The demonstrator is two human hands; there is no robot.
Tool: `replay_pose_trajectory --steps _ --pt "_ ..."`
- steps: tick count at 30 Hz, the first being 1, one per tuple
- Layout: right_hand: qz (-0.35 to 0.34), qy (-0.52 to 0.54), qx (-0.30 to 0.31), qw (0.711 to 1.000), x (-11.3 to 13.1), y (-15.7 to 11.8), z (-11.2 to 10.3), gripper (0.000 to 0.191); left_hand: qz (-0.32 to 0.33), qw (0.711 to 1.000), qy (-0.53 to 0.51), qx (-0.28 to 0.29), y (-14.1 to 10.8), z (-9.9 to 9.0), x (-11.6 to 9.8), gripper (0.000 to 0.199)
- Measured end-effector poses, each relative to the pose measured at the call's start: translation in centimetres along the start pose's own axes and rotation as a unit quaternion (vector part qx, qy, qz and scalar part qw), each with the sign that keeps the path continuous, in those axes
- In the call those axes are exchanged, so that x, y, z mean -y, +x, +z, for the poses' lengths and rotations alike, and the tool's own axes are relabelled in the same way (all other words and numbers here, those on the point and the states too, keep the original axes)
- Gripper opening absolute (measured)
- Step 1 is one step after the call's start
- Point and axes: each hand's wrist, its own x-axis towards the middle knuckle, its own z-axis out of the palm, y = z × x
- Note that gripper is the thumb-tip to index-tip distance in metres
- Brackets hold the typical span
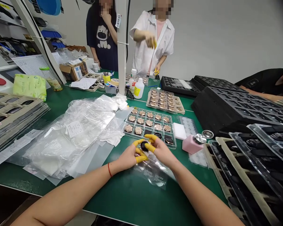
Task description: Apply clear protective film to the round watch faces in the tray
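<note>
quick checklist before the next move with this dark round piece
1. Dark round part gripped by left hand and right hand: ok.
2. Yellow finger cots on both hands: ok, on the fingers in view.
3. Part's surface clean: cannot tell, fingers cover it.
4. Wrists bare: not ok, red string on the left wrist.
5. Right hand apart from the blister tray of copper discs: cannot tell, its fingertips overlap the tray's edge in this view.

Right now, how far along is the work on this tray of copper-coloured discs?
Done: most pockets of the clear tray hold copper-coloured discs. In hand: the left hand and right hand hold a small black piece. Left: the nearest row still shows dark pieces.
</note>
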Motion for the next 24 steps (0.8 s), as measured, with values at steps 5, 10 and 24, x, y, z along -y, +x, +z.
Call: replay_pose_trajectory --steps 5,10,24 --pt "-0.025 -0.213 -0.142 0.966 -1.1 5.6 -2.4 0.022 -0.040 0.998 -0.001 -0.053 0.2 -0.8 -0.7 0.062" --pt "-0.078 -0.301 -0.144 0.939 -1.8 6.9 -1.2 0.009 -0.054 0.997 -0.029 -0.053 0.4 -0.8 -0.9 0.045" --pt "-0.061 -0.168 -0.038 0.983 1.4 3.2 1.5 0.014 -0.087 0.990 -0.102 -0.037 -0.2 -1.5 -2.2 0.056"
